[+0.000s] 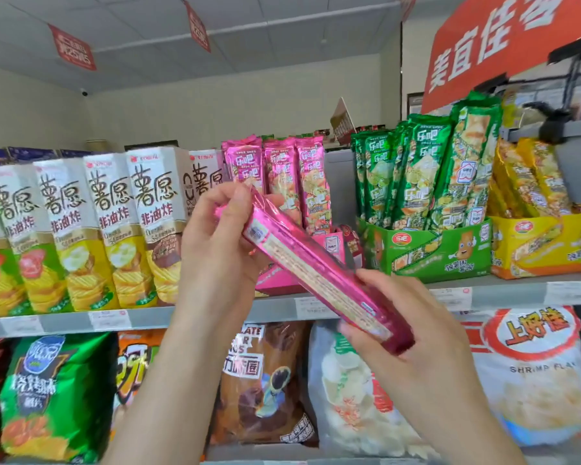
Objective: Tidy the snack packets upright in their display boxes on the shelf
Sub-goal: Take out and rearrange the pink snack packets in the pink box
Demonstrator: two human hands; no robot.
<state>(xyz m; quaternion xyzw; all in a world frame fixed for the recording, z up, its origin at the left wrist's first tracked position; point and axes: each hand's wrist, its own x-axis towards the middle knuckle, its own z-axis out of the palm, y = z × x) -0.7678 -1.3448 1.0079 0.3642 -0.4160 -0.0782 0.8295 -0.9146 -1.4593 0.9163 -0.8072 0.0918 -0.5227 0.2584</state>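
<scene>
Pink snack packet out of its box, held in the air in front of the shelf, slanting from 10 o'clock down to 4 o'clock, printed back toward us

Left hand: thumb and fingers pinch the upper end. Right hand: thumb on top, fingers curled beneath, gripping the lower end

Pink display box sits directly behind the packet, at 12 o'clock from our hands. Three pink packets stand upright in it, with what looks like a gap beside them at 3 o'clock

At 3 o'clock of that, the green display box: green packets mostly upright, the tall ones nearest the yellow box tilting a little

Further toward 3 o'clock, the yellow display box: yellow packets lean toward 11 o'clock

We judge the job mid-way: pink row nearly done, this packet not yet turned upright and seated; green needs a nudge, yellow looks untouched
</scene>
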